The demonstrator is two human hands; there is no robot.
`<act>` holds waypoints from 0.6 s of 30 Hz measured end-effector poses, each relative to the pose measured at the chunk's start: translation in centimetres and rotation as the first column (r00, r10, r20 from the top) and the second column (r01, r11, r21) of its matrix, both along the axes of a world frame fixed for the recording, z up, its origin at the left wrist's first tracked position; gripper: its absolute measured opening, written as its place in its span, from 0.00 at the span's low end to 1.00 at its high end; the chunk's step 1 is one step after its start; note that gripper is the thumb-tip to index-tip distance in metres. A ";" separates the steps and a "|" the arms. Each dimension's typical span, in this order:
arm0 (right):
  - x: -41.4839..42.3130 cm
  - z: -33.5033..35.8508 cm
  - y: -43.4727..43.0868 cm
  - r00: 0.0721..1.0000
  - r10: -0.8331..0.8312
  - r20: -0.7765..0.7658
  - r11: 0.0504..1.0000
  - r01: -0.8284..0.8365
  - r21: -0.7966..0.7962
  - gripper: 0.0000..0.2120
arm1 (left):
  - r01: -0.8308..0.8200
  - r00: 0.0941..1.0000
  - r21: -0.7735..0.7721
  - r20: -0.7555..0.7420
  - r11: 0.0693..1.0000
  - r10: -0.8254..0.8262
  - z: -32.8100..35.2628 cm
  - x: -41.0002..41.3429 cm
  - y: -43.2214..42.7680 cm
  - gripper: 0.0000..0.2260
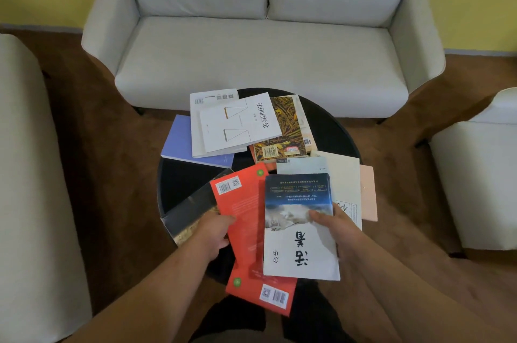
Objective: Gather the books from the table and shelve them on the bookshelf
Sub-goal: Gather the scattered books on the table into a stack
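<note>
- Setting: yellow-walled room, brown carpet, pale sofa [260,43] at the back; round black table [190,177] in front of it, strewn with overlapping books; no bookshelf in view.
- Violet-blue book [179,141]: well beyond the left hand, flat, partly under a white book.
- Dark book [190,211]: directly beneath the left hand, overhanging the table's near edge.
- Left hand [212,230]: fingers curled, thumb on top, pinching the left edge of the upper red book [243,208]; judged to be drawing it into a pile.
- Lower red book [260,292]: nearer the person than both hands, between the forearms, under the upper red one.
- White book with triangles [237,124]: far beyond both hands; patterned yellow-brown book [285,130] just to its right.
- Blue-and-white book [299,225]: between the two hands, lying over the red books; right edge gripped.
- Right hand [333,228]: thumb on that cover, fingers hidden below; holding it, seemingly to stack it as the top of the pile.
- Cream book [344,177]: just beyond the right hand; pink book [368,191] further right, untouched.
- Progress: gathering barely begun, by the spread.
</note>
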State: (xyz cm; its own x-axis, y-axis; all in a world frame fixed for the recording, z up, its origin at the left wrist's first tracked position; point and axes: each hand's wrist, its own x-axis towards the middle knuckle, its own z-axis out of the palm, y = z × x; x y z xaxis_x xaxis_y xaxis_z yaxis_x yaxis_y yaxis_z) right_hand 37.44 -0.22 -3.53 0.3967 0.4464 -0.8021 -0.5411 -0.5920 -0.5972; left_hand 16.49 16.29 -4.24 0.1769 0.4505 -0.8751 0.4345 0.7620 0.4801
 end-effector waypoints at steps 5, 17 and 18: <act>0.1 -0.8 -0.2 0.995 -0.093 -0.033 0.996 0.093 -0.014 0.17 | 0.137 0.989 0.111 0.046 0.984 -0.142 -0.7 0.0 0.1 0.07; -1.5 -1.9 -1.5 0.998 -0.044 -0.040 0.999 0.044 -0.007 0.18 | 0.813 0.551 0.274 -0.648 0.514 -0.526 -0.5 -7.0 7.0 0.16; -1.9 -1.9 -1.4 0.997 -0.051 -0.052 0.999 0.050 -0.006 0.18 | 0.825 0.529 0.236 -0.643 0.513 -0.554 -0.5 -7.3 7.0 0.20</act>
